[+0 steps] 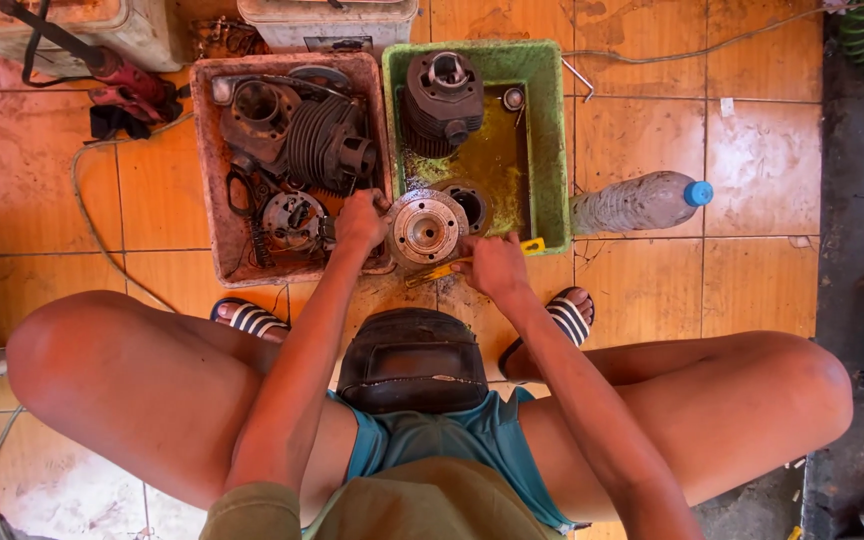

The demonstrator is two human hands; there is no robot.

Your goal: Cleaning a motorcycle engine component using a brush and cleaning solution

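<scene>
My left hand point(360, 220) grips the left edge of a round metal engine part point(424, 229) with a hollow centre, held over the near end of the green tray point(550, 150). At the part's right side, my right hand point(493, 264) is closed on a yellow-handled brush point(527, 246). A dark finned cylinder point(444, 100) stands at the far end of the green tray, in yellowish liquid. My knees spread to both sides, and a black seat sits between them.
A reddish tray point(207, 200) left of the green one holds several rusty engine parts. A plastic bottle with a blue cap point(637, 202) lies on the tiled floor to the right. Cables and a red tool point(127, 90) lie at far left.
</scene>
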